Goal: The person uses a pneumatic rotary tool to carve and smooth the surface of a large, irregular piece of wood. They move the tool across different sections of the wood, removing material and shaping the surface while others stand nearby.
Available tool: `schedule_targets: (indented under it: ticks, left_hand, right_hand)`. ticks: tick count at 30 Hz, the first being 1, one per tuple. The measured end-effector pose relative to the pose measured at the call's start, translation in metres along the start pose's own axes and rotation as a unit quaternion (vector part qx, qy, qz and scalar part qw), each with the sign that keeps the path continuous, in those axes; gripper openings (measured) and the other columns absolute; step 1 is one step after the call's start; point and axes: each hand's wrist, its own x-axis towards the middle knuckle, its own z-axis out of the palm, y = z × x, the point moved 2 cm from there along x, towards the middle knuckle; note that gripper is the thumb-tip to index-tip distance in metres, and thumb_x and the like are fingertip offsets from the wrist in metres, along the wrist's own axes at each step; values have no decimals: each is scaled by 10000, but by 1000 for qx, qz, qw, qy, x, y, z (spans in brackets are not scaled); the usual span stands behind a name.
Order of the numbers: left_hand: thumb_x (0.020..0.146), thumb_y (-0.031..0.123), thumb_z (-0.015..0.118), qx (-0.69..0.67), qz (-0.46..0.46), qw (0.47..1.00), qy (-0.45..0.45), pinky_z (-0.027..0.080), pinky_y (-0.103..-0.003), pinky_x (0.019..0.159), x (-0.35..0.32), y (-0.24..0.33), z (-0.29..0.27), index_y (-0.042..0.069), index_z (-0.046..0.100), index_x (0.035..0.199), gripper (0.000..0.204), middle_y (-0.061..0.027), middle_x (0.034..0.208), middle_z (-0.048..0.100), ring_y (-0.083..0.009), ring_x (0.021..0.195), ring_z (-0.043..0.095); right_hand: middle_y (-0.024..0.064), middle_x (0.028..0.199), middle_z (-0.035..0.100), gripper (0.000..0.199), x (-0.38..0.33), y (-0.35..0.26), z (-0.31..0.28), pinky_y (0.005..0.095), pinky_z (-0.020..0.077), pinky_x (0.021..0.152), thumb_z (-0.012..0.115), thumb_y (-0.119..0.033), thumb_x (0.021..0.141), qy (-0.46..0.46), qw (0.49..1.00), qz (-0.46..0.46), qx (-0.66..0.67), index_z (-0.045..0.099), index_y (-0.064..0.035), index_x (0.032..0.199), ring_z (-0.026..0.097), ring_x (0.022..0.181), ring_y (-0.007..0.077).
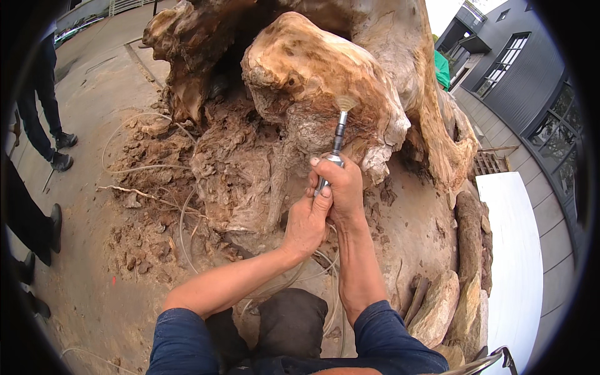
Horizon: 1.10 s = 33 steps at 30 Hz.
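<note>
A slim metal air grinder (339, 134) points away from me, with a pale, flared brush tip (345, 103) at its far end. My right hand (345, 190) wraps around its body in front. Just behind it, my left hand (305, 224) closes on the rear of the same tool, thumb up along it. The tip meets the side of a huge gnarled tree stump (306, 59), at the border between smooth tan wood and rough brown wood. Whether the brush spins cannot be made out. A clear hose (182, 234) loops over the ground around my legs.
Crumbled bark and wood debris (147, 206) cover the ground at left. People's legs (44, 103) stand along the left edge. Rough logs (447, 300) and a white panel (509, 250) lie at right. Behind the stump shows a person's green sleeve (442, 69).
</note>
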Motion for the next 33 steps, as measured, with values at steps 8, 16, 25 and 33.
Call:
schedule_targets:
  ticks: [8,16,25,33]
  left_hand:
    - [1089,630,432,-40,-92,994,35,389,-304,377,6,8,-55,-16,618,858,711,-59,620,556,-136,427,508]
    - [1088,619,450,-76,-149,985,36,382,-306,351,20,2,-83,-16,606,888,684,-59,624,563,-131,409,494]
    - [1077,625,477,-78,-153,985,34,362,-298,341,25,4,-96,-15,596,897,675,-55,618,544,-128,392,480]
    - [1071,632,487,-68,-159,983,52,357,-304,345,26,9,-102,-7,592,850,684,-56,606,539,-130,398,480]
  right_hand:
    - [77,695,623,224,29,32,50,319,486,534,739,-186,854,-50,998,39,19,607,-14,795,590,561,161]
    - [80,701,610,198,44,45,73,327,475,531,716,-174,883,-29,997,76,13,606,-27,808,583,572,170]
    - [85,708,614,213,51,56,83,331,493,519,737,-182,877,-21,994,94,45,610,-17,833,592,559,174]
    - [79,729,621,230,53,60,86,331,476,521,735,-225,888,-20,994,99,33,626,-34,821,593,589,178]
